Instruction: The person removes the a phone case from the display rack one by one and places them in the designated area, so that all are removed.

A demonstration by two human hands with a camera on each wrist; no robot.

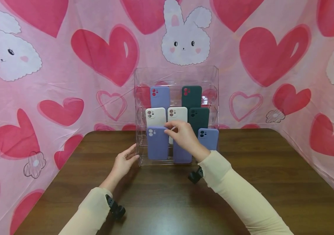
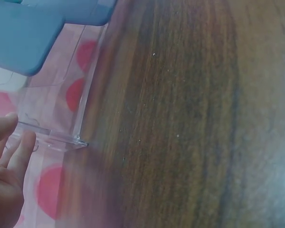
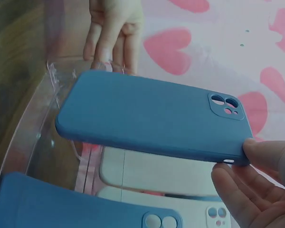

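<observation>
A purple-blue phone case (image 1: 157, 145) is at the lower left front of a clear tiered display rack (image 1: 139, 138). My right hand (image 1: 181, 132) pinches its upper right corner between thumb and fingers. In the right wrist view the case (image 3: 147, 116) is tilted, its camera cutout near the fingers (image 3: 232, 190). My left hand (image 1: 124, 161) grips the rack's lower left side, thumb in front and fingers along the panel. Another purple-blue case (image 1: 182, 155) stands at the front, partly hidden behind my right hand and wrist.
White cases (image 1: 156, 115) and a dark green case (image 1: 199, 117) stand one tier up. Higher are a purple-blue case (image 1: 160, 97) and a green case (image 1: 191, 95). Another purple-blue case (image 1: 208, 138) is front right. The rack stands on a wooden table (image 1: 258, 176) before a pink cloth (image 1: 152, 49).
</observation>
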